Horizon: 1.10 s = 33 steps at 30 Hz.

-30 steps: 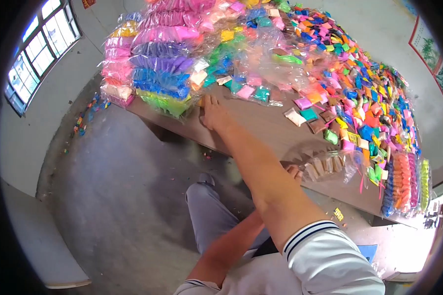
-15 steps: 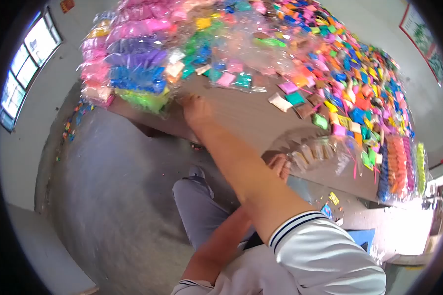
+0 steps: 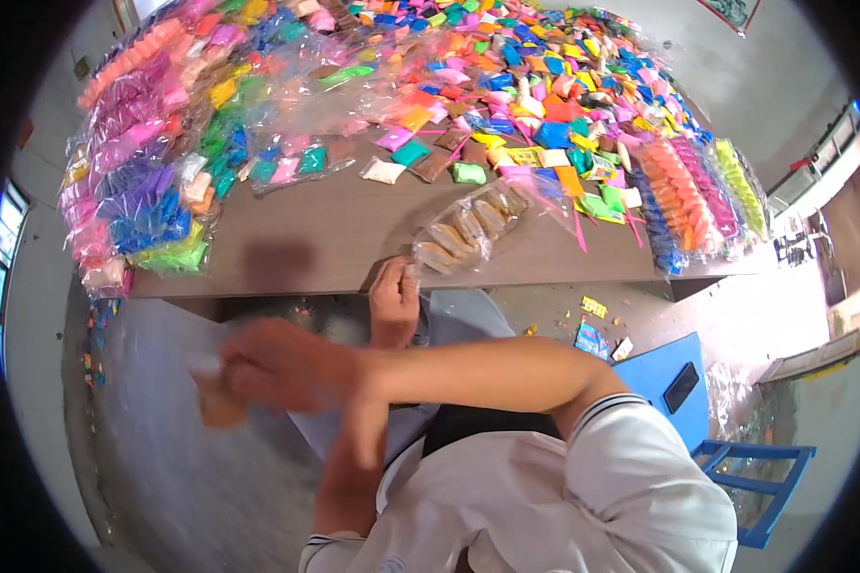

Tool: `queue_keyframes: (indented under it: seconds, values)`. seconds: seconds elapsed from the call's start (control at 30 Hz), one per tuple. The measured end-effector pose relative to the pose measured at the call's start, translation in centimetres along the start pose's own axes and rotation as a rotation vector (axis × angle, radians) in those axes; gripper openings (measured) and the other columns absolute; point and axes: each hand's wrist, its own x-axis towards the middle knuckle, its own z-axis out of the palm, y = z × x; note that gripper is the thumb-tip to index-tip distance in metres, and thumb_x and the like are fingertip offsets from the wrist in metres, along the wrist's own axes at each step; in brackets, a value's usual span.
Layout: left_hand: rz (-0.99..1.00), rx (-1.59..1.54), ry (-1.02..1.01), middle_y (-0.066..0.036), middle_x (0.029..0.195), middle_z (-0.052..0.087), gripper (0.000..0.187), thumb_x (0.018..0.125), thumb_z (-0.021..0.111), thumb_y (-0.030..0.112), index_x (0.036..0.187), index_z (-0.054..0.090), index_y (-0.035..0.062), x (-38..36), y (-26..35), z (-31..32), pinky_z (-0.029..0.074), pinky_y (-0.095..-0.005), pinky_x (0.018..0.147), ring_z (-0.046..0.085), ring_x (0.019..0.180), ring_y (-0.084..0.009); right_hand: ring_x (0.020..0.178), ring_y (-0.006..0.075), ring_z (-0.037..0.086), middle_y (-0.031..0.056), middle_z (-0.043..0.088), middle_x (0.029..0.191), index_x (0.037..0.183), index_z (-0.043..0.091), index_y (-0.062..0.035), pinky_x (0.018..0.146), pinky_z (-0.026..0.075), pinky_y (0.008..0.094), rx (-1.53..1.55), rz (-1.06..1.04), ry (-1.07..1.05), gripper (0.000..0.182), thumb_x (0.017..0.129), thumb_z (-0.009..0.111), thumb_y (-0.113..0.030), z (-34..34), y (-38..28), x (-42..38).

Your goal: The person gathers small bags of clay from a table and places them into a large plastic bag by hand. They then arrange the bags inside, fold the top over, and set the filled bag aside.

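My left hand (image 3: 393,298) is at the table's front edge, its fingers closed on the near left end of a clear plastic bag (image 3: 473,229). Several tan-brown packets lie in a row inside that bag, which rests on the brown table (image 3: 315,224). My right arm crosses over my left forearm. Out past the table's front edge, on the left, my right hand (image 3: 291,361) is pinched on a small tan packet (image 3: 220,399). Motion smears this hand and the packet.
A wide heap of small coloured packets (image 3: 545,81) covers the table's back. Bagged rows of packets stand at the left (image 3: 129,205) and right (image 3: 678,201). A phone (image 3: 680,387) lies on a blue stool (image 3: 655,372). Scraps litter the floor.
My right hand has come back from the table's left part toward my body, and a tan packet now shows in it. The view has turned. My left hand stays at the bag.
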Motion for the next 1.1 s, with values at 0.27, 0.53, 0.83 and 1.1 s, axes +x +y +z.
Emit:
queue_keyframes:
  seconds: [0.27,0.53,0.83,1.1]
  values:
    - [-0.058,0.057,0.039,-0.019,0.099,0.066,0.022,0.095,0.057,0.017,0.101,0.064,-0.0029,0.1,1.3,0.1,0.048,-0.0407,0.086,0.063,0.094,-0.0363,0.052,0.0158,0.055,0.0173,0.066,0.087,0.104,0.057,-0.0022,0.044,0.042,0.0243,0.975,0.600,0.557,0.021,0.084,0.051,-0.007,-7.6,-2.2,-22.4]
    - [0.007,0.052,0.055,-0.018,0.095,0.066,0.020,0.095,0.056,0.012,0.106,0.062,-0.0027,-0.3,0.2,0.7,0.048,-0.0375,0.084,0.063,0.090,-0.0326,0.047,0.0141,0.051,0.0051,0.057,0.065,0.094,0.057,-0.0024,0.040,0.038,0.0270,0.772,0.486,1.233,0.016,0.091,0.048,-0.015,-12.2,-1.7,-30.3]
    - [-0.118,-0.114,0.016,-0.014,0.104,0.064,0.018,0.094,0.057,0.004,0.110,0.058,-0.0040,-0.7,0.3,1.1,0.046,-0.0320,0.088,0.060,0.098,-0.0219,0.057,0.0147,0.062,0.0110,0.064,0.074,0.092,0.061,0.0017,0.047,0.047,0.0290,-0.935,0.659,1.331,0.020,0.095,0.053,-0.017,-25.1,5.6,-38.9]
    - [-0.090,-0.069,0.001,-0.016,0.113,0.065,0.031,0.098,0.056,0.017,0.119,0.057,-0.0059,-0.7,-0.1,0.9,0.046,-0.0358,0.093,0.061,0.106,-0.0258,0.084,0.0339,0.069,0.0218,0.070,0.090,0.102,0.065,0.0027,0.074,0.052,0.0414,-0.911,0.725,1.259,0.032,0.089,0.064,-0.027,-24.4,3.1,-35.7]
